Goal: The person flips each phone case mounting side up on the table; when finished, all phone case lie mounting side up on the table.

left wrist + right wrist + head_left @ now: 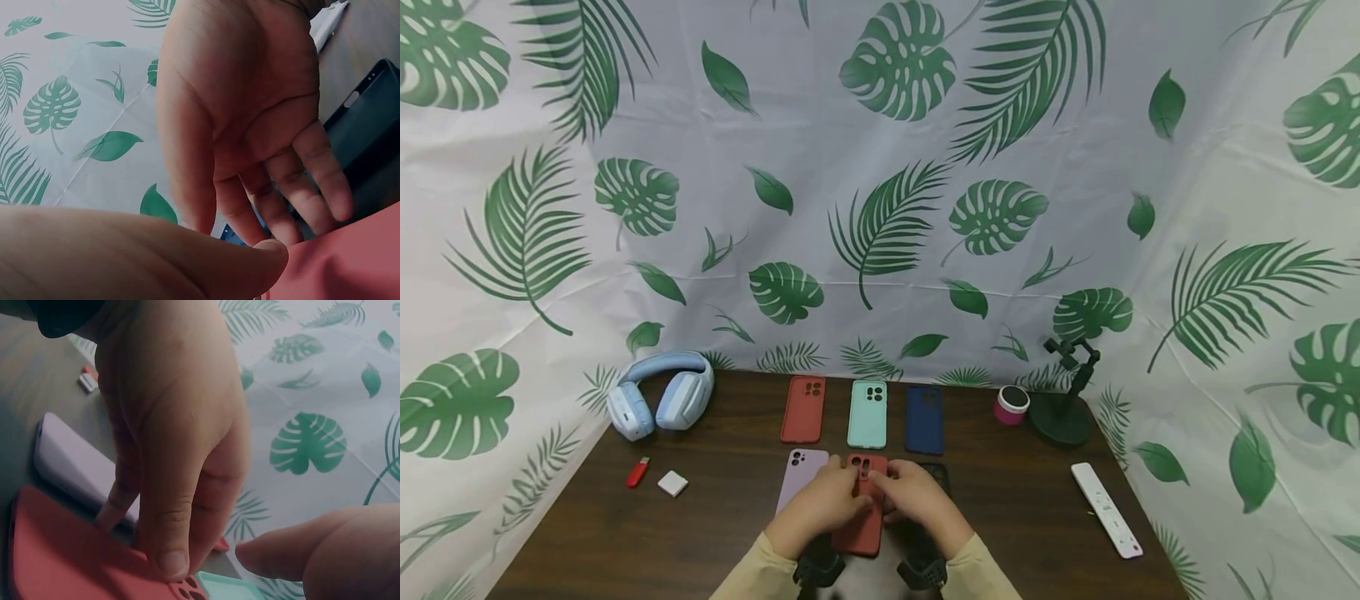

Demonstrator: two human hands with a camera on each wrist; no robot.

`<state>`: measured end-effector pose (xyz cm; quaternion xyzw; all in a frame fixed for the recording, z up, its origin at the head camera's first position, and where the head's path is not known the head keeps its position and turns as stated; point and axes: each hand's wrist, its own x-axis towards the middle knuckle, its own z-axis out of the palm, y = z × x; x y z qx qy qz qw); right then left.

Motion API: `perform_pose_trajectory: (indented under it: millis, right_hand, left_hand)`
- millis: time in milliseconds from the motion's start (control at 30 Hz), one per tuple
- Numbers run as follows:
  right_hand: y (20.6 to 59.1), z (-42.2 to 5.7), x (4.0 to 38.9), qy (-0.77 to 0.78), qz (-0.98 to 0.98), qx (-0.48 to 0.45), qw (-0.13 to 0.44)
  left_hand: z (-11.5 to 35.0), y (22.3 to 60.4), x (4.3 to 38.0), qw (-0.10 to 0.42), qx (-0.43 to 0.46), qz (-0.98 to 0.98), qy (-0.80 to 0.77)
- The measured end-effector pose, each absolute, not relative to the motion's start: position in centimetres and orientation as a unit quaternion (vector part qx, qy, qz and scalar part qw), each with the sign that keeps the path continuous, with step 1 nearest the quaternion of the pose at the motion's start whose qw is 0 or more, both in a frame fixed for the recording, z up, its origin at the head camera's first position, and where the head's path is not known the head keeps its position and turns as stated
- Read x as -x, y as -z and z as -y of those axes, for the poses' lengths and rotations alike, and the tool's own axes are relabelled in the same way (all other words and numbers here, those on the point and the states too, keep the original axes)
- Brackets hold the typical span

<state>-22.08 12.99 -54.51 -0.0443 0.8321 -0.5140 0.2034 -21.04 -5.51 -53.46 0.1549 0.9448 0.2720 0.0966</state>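
Observation:
A red phone case (860,525) lies back side up at the front middle of the table, a dark edge along its lower end. My left hand (827,500) grips its left side, with the thumb on the back near the camera holes and fingers by the edge. My right hand (921,500) holds the upper right; in the left wrist view its fingers (312,181) hang at the case's edge. Left of it is a lilac phone case (799,475), partly covered by my left hand. A dark phone case (938,475) shows behind my right hand.
Behind stand in a row a red case (803,410), a mint case (868,414) and a blue case (924,420). Headphones (687,398), a USB stick (637,472) and a white square (672,483) lie left. Right are a pink jar (1011,405), a black stand (1060,419) and a white remote (1107,510).

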Motion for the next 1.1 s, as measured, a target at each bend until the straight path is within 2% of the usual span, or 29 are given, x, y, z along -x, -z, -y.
perform_pose_trajectory:
  millis: [167,400,733,1100]
  right_hand:
    - [54.2,-13.0,22.3,0.460,-0.871,0.062,0.162]
    - [54.0,-13.1,22.3,0.479,-0.859,0.070,0.166]
    - [53.7,-13.1,22.2,0.508,-0.840,0.077,0.173]
    - [53.3,-13.3,22.1,0.475,-0.862,0.114,0.135]
  left_hand:
    - [5.5,53.4,21.1,0.101,-0.156,-0.942,-0.280]
    - [5.5,53.3,20.9,0.110,-0.152,-0.942,-0.280]
    - [5.5,53.5,21.0,0.096,-0.152,-0.941,-0.286]
    - [5.6,53.6,20.9,0.102,-0.144,-0.932,-0.316]
